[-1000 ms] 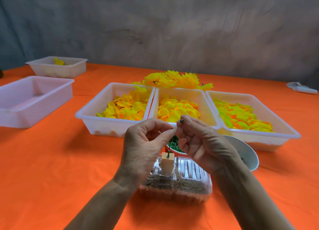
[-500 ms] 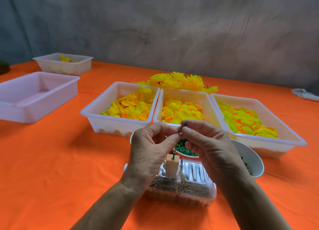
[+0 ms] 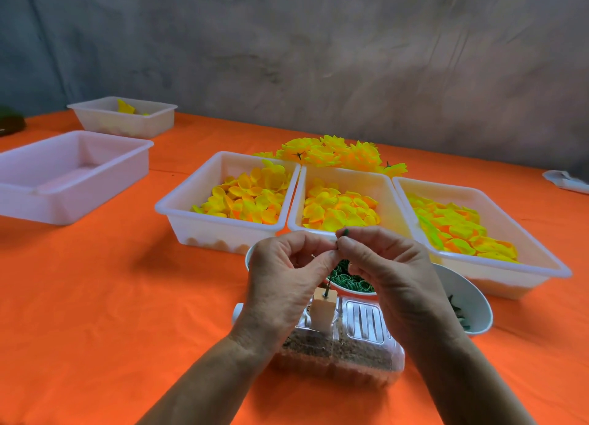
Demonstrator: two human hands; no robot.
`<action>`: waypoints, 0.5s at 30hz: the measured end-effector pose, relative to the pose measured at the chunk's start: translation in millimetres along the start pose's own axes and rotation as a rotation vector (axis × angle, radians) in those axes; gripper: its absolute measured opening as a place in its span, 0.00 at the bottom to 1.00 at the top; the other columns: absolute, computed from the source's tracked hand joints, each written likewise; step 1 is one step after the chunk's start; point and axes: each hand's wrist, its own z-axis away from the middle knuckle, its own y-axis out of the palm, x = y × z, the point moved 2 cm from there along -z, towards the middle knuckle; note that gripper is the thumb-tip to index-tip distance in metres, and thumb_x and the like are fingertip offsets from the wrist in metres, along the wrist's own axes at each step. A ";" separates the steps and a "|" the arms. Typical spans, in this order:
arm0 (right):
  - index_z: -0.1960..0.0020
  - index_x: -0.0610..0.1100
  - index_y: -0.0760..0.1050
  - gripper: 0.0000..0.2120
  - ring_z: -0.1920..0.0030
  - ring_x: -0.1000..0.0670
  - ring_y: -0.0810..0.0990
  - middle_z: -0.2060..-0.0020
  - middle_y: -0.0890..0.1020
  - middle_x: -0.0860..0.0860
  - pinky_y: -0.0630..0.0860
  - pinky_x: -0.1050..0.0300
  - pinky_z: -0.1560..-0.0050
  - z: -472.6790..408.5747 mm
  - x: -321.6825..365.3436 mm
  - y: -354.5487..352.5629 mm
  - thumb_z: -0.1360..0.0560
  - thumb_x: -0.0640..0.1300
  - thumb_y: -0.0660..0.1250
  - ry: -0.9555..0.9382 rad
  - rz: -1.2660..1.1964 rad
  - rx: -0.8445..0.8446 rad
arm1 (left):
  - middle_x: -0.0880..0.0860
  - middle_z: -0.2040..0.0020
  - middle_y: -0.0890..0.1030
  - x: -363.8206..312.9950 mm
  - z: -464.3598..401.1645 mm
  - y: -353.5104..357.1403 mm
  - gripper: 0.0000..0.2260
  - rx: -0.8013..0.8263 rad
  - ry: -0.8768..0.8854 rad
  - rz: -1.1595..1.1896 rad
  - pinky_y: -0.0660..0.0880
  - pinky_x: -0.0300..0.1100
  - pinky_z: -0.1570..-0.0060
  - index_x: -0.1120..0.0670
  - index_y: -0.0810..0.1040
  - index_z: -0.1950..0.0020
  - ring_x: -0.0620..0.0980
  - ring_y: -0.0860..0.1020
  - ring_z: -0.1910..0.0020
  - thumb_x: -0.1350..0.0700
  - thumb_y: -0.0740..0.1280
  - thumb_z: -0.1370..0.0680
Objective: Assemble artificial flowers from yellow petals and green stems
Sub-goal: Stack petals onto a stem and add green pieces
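My left hand (image 3: 283, 278) and right hand (image 3: 387, 265) pinch a green stem (image 3: 331, 273) standing in a wooden block (image 3: 323, 310).

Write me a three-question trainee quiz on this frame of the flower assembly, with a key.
1. True or false: both hands, the left hand and the right hand, are at the green stem.
2. What does the stem stand in? A) wooden block B) a white bowl C) a petal tray
3. How many side-by-side white trays hold yellow petals?

Key: 1 true; 2 A; 3 three.
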 end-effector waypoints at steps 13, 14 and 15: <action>0.60 0.42 0.82 0.03 0.64 0.50 0.82 0.66 0.84 0.47 0.79 0.53 0.60 5.3 -1.0 -2.0 0.31 0.35 0.73 -0.174 0.367 -0.003 | 0.54 0.68 0.82 5.5 2.7 -0.5 0.03 0.056 -0.003 -0.054 0.75 0.36 0.66 0.56 0.82 0.64 0.44 0.78 0.68 0.62 0.75 0.32; 0.60 0.41 0.82 0.03 0.64 0.50 0.81 0.65 0.84 0.45 0.79 0.54 0.60 6.5 -4.1 -1.8 0.32 0.35 0.73 -0.165 0.346 -0.007 | 0.53 0.68 0.82 8.2 3.5 -1.6 0.05 0.062 -0.003 -0.074 0.75 0.35 0.66 0.56 0.81 0.64 0.44 0.78 0.68 0.64 0.74 0.31; 0.60 0.41 0.82 0.02 0.64 0.51 0.81 0.65 0.84 0.44 0.79 0.55 0.60 7.5 -7.2 -1.4 0.32 0.35 0.73 -0.164 0.325 -0.010 | 0.51 0.68 0.81 11.1 4.1 -2.9 0.06 0.067 -0.005 -0.096 0.74 0.35 0.66 0.55 0.81 0.65 0.43 0.77 0.69 0.65 0.74 0.30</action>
